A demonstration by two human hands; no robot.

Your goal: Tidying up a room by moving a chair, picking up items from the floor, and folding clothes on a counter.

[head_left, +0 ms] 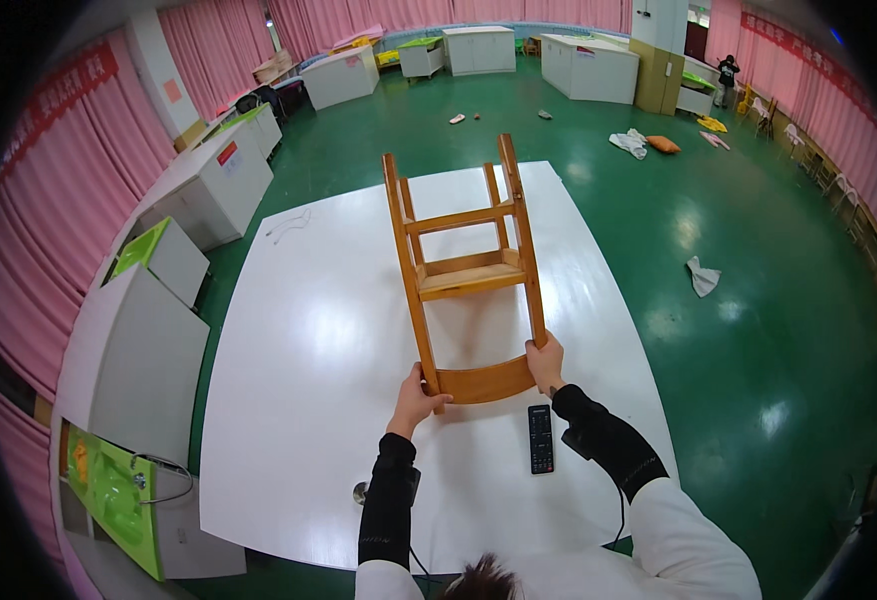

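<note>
A small wooden chair [472, 287] is over the white table [298, 400], its legs pointing away from me and its curved backrest slat [485, 383] nearest to me. My left hand [415, 404] is closed round the left backrest post, its thumb by the end of the slat. On the other side, my right hand [546, 360] grips the right post just above the slat. I cannot tell whether the chair touches the tabletop. A black remote control [540, 440] lies below my right hand. Beside my left sleeve a round metal object [360, 492] is partly hidden.
A thin white cable [288, 227] lies at the table's far left. White cabinets [208, 190] and a green sink [118, 495] line the left side. On the green floor are a white cloth [702, 277] and an orange cushion [663, 145]. A person [726, 80] stands far right.
</note>
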